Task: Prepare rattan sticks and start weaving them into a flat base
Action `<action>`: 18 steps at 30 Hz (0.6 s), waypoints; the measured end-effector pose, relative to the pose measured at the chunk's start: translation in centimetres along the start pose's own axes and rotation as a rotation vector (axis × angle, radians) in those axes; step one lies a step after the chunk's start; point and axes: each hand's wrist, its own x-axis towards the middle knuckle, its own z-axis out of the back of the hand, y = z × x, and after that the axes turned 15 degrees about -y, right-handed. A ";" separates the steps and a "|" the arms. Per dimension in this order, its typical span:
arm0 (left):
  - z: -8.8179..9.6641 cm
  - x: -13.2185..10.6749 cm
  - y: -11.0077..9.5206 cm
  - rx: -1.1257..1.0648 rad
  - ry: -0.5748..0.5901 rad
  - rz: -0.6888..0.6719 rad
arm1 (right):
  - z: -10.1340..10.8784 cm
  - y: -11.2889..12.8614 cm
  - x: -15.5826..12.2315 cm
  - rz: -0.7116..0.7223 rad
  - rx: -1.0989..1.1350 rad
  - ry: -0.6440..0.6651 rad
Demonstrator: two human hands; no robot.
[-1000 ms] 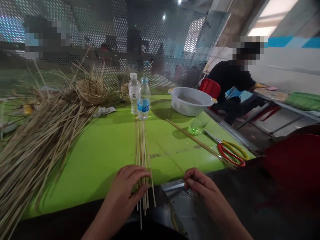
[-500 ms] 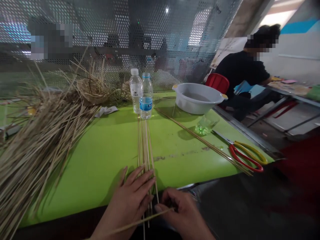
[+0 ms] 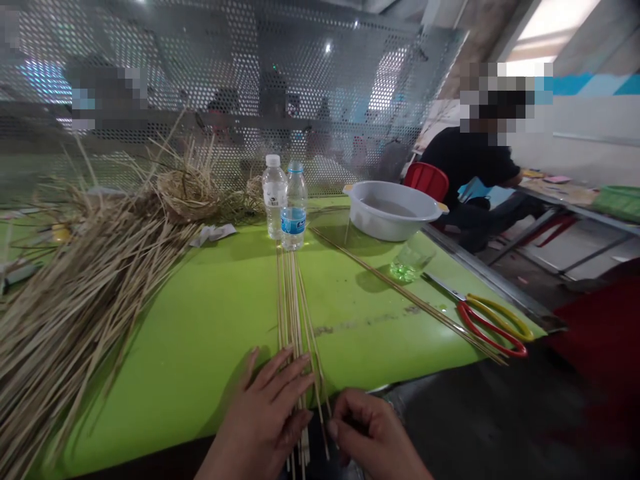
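Note:
Several long, thin straw-like strips (image 3: 295,313) run lengthwise over the green tabletop toward me, their far ends at the bottles. My left hand (image 3: 270,407) lies across them with fingers stretched out, palm down, near the table's front edge. Just right of it, my right hand (image 3: 370,427) is closed, thumb and index finger together at the near end of the rightmost strip. Its other fingers are curled and partly hidden. The near ends of the strips hang past the table edge.
A clear bottle with a white cap (image 3: 273,200) and a blue-labelled bottle (image 3: 294,217) stand at the strips' far ends. Rightward are a white basin (image 3: 390,230), a clear cup (image 3: 410,260), scissors (image 3: 493,323) and more strips (image 3: 390,280). A straw heap (image 3: 100,280) and woven basket (image 3: 187,197) occupy the left.
The loose strip that crossed in front of my left wrist from my right hand now lies alongside the others, on their right. My left hand stays on the strips. The view has tilted slightly up.

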 end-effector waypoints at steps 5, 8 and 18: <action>-0.1 0.0 -0.4 0.043 -0.023 0.005 | -0.2 -1.0 0.2 -0.004 0.066 0.015; -0.2 0.0 -0.6 0.028 -0.014 0.018 | -0.3 -1.3 0.3 -0.034 0.154 0.034; 0.5 2.9 -2.4 -0.210 0.018 0.210 | -0.2 0.6 0.5 -0.067 0.425 0.192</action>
